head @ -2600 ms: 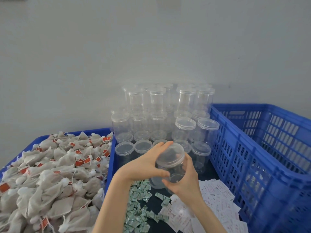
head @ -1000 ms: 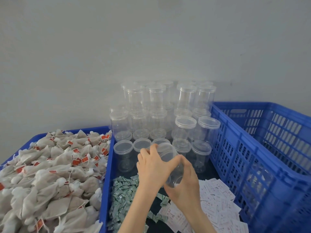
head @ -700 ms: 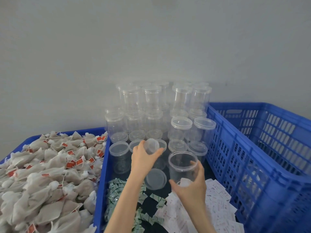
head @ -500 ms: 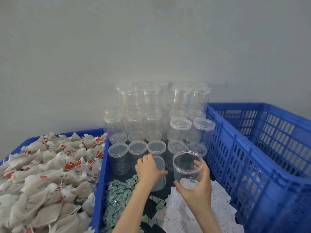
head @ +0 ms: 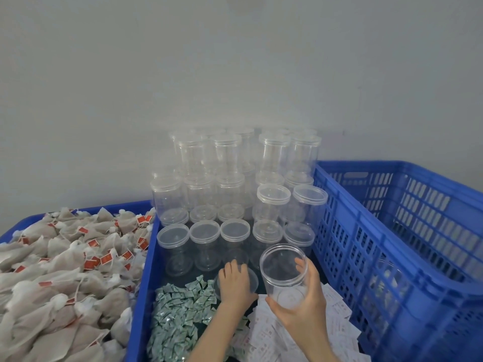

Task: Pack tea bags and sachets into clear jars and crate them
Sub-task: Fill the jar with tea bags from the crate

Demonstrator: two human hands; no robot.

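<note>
Clear plastic: the open jar (head: 283, 273) stands upright in the right hand (head: 300, 304), fingers curled round its wall. Just beside it, the left hand (head: 236, 282) lies flat, fingers relaxed, on the loose lid (head: 252, 279), green sachets (head: 180, 307) beneath its wrist.

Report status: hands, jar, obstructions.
Right hand grips open clear plastic jar, empty. Left hand flat on clear round lid, no grip visible. Nothing blocking.
</note>
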